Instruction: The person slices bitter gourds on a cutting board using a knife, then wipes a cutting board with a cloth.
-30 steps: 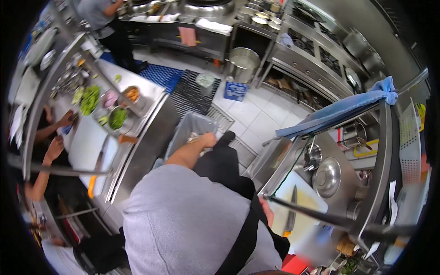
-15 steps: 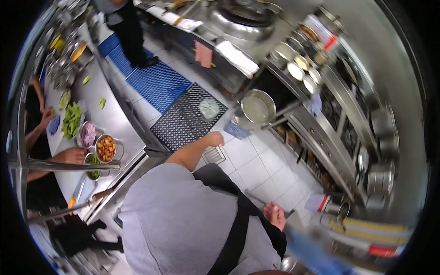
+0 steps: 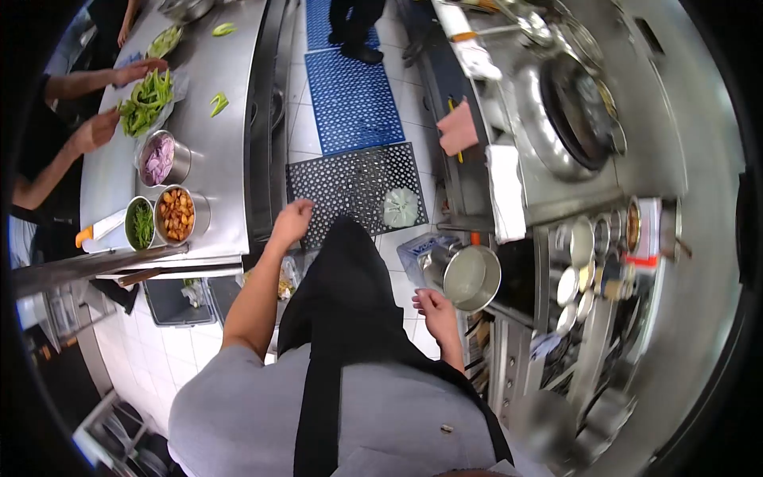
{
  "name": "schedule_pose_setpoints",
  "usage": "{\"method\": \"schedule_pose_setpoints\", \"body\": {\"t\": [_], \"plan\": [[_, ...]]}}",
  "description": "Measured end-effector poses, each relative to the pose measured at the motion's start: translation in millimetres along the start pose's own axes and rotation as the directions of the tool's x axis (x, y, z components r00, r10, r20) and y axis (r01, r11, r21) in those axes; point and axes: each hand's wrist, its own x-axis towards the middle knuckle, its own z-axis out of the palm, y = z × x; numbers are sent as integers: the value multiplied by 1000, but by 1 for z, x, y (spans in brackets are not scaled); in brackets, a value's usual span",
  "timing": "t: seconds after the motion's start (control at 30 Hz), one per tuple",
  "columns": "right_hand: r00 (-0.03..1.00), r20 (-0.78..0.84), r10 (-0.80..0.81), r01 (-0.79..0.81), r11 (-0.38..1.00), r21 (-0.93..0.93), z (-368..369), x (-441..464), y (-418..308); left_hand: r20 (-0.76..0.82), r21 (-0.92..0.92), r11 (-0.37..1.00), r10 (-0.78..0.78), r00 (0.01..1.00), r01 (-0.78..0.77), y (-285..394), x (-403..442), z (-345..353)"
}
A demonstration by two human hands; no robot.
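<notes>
My left hand (image 3: 294,221) is held out over the floor, its fingers curled in with nothing seen in them. The black perforated mat (image 3: 350,171) lies just past it. Low on my right side, my right hand (image 3: 435,310) has its fingers loosely bent and apart, and it is empty. Closest to that hand is a large metal pot (image 3: 473,278) with pale contents; the hand looks apart from it. Behind the pot stands a clear bluish plastic bin (image 3: 415,258). A round pale green bundle, perhaps in plastic (image 3: 400,208), rests on the mat.
On the left, a steel counter (image 3: 226,159) bears sliced green peppers (image 3: 147,103), pots of cut onion (image 3: 159,159), browned cubes (image 3: 175,215) and chopped greens (image 3: 141,225), plus a knife (image 3: 99,230). Co-workers' hands (image 3: 97,131) are there. A wok (image 3: 576,111) stands right; a person's legs (image 3: 358,28) ahead.
My view has turned, so the aisle now runs straight ahead and the counter is nearer on the left. My right hand has come forward near the pot; both hands stay empty.
</notes>
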Motion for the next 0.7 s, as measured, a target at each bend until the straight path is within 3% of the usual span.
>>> {"method": "schedule_pose_setpoints", "body": {"t": [0.07, 0.13, 0.23, 0.3, 0.33, 0.37, 0.43, 0.47, 0.5, 0.53, 0.57, 0.6, 0.67, 0.7], "plan": [[986, 160, -44, 62, 992, -107, 11, 47, -49, -65, -166, 985, -66, 996, 54, 11, 58, -9], [985, 175, -9, 44, 979, -197, 25, 106, -80, -116, -218, 975, -60, 991, 34, 39, 122, -15], [990, 103, 101, -87, 987, -136, 53, 201, -122, -96, -277, 955, -138, 986, 107, 55, 250, -6], [983, 112, 146, -120, 969, -216, 63, 260, -151, -113, -197, 980, -1, 994, -21, 67, 317, -8], [985, 113, 127, -97, 965, -243, 76, 299, -171, -214, -164, 981, 65, 975, -101, 83, 350, -21], [991, 81, 103, -62, 914, -401, 83, 333, -188, -302, -122, 977, 133, 944, -176, 102, 378, -40], [999, 51, -17, 38, 892, -450, 104, 384, -249, -543, 105, 938, 333, 771, -331, 147, 422, -98], [998, 56, -18, 44, 861, -506, 108, 417, -261, -658, 234, 871, 469, 589, -431, 160, 446, -125], [998, 39, -59, 70, 907, -415, 111, 462, -243, -711, 281, 863, 481, 512, -420, 171, 466, -149], [996, 74, -40, 65, 929, -363, 115, 498, -254, -725, 298, 869, 476, 498, -396, 180, 486, -172], [996, 73, 52, -27, 953, -303, 122, 531, -273, -736, 187, 914, 372, 565, -359, 190, 502, -186], [994, 98, 43, -23, 980, -198, 133, 564, -290, -733, 174, 925, 351, 583, -339, 185, 527, -195], [986, 151, 74, -48, 985, -164, 153, 625, -327, -661, 7, 966, 197, 724, -257, 203, 555, -203], [973, 182, 143, -109, 976, -186, 159, 660, -333, -613, 10, 943, 268, 743, -333, 197, 582, -200]]}}
